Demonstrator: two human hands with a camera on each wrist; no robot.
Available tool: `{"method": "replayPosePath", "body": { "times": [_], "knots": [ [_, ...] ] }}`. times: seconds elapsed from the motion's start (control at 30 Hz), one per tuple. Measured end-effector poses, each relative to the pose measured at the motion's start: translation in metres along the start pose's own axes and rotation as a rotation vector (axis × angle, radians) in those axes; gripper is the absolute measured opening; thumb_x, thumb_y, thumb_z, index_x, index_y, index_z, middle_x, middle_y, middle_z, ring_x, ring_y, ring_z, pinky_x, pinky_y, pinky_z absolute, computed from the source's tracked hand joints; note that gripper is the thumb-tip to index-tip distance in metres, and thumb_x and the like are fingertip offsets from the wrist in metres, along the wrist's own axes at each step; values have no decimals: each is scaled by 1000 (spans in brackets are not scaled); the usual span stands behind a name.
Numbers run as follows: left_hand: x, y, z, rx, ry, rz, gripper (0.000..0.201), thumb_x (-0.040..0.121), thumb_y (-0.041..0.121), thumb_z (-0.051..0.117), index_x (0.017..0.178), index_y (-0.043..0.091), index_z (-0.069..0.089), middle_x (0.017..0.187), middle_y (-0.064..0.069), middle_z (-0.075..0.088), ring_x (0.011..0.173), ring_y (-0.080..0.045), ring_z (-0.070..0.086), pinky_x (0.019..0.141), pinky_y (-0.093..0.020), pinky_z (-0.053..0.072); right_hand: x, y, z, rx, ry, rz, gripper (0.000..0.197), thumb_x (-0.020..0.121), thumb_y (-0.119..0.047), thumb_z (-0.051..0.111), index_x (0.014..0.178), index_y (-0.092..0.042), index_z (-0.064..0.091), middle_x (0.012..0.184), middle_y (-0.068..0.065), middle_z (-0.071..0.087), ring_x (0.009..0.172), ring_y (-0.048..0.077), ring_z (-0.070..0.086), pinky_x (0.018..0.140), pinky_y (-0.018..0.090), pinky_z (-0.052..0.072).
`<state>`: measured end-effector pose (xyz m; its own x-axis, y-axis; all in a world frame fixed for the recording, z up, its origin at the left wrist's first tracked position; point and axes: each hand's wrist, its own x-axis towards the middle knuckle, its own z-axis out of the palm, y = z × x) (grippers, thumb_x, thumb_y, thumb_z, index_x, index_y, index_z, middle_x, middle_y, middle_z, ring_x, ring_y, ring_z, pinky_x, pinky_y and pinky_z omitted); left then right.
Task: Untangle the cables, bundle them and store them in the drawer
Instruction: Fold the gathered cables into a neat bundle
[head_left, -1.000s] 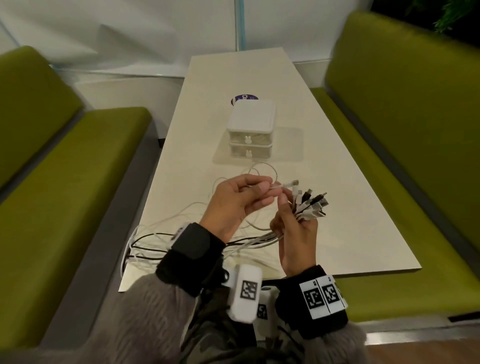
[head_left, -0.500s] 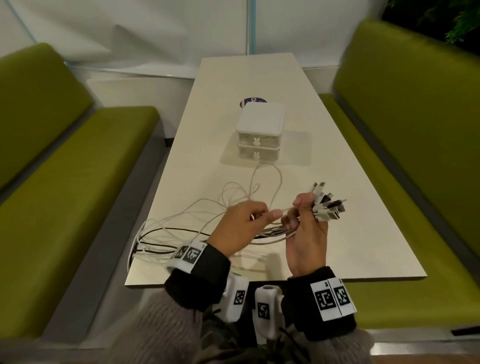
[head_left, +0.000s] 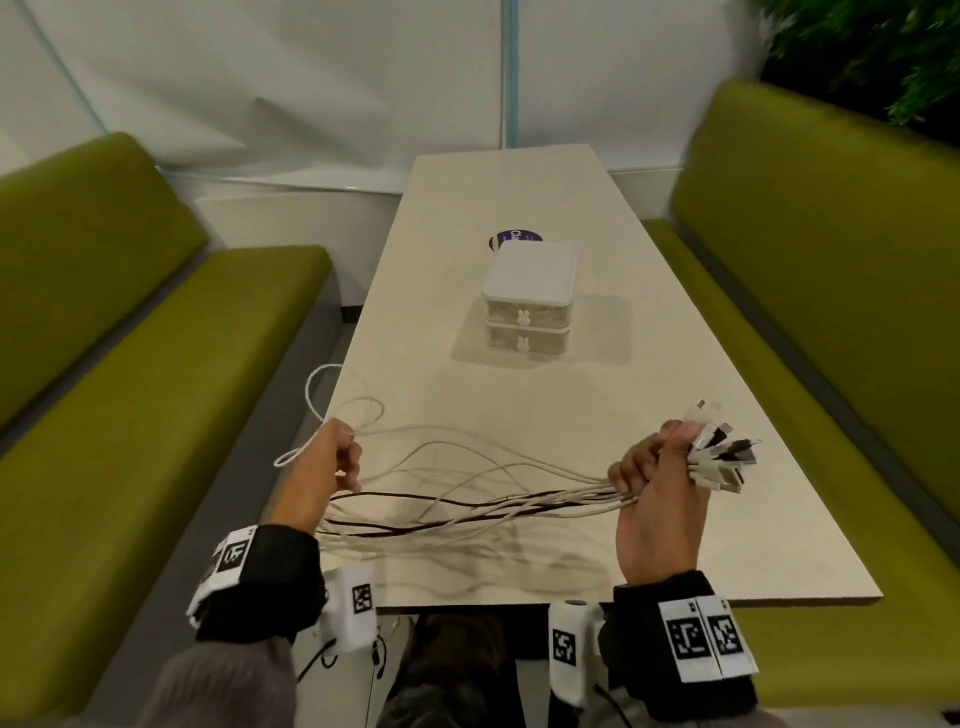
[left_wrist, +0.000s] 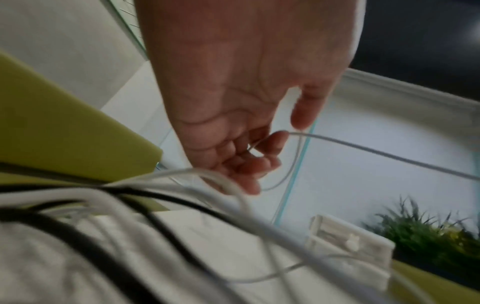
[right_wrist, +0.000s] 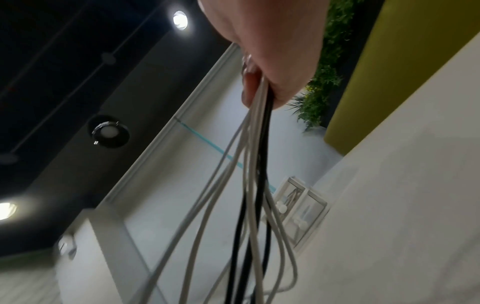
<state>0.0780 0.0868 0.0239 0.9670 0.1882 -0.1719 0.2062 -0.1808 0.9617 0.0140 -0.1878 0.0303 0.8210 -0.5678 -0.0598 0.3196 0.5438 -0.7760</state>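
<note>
Head view: right hand (head_left: 660, 499) is fisted round the gathered plug ends of the cables (head_left: 467, 506), connectors (head_left: 719, 457) fanned out above the fist, presumably so every end stays aligned for bundling. Left hand (head_left: 324, 467) is well apart to the left, fingers (head_left: 350, 460) curled round one thin white cable (head_left: 332, 410) that loops off the worktop (head_left: 597, 519) edge; the rest of the strands sag between the two hands above the worktop, white ones with a couple of dark ones (spread apart, probably so crossings show). The drawer unit (head_left: 529, 301), two stacked drawers, both closed, sits farther along the worktop, so storing is not yet started. Left wrist view: fingers (left_wrist: 249, 162) curl in with the single white cable (left_wrist: 376, 154) passing through them; image is blurred, so how firm the hold is I cannot tell. Right wrist view: fingers (right_wrist: 253, 86) are clamped tight on the cables (right_wrist: 257, 164), white and black strands hanging from the fist; drawer unit (right_wrist: 296, 211) is visible behind them. Judgement: still untangling, one strand being separated.
</note>
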Motion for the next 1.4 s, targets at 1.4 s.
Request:
{"method": "replayPosePath", "body": {
  "times": [1.4],
  "knots": [
    [-42,2,27,581,-162,446,27,85,51,48,73,27,53,84,15,60,93,-9,44,86,-36,38,-19,12,5,-185,-42,80,16,99,-12,47,85,-19,52,61,-4,47,43,1,35,40,13,30]
  ]
}}
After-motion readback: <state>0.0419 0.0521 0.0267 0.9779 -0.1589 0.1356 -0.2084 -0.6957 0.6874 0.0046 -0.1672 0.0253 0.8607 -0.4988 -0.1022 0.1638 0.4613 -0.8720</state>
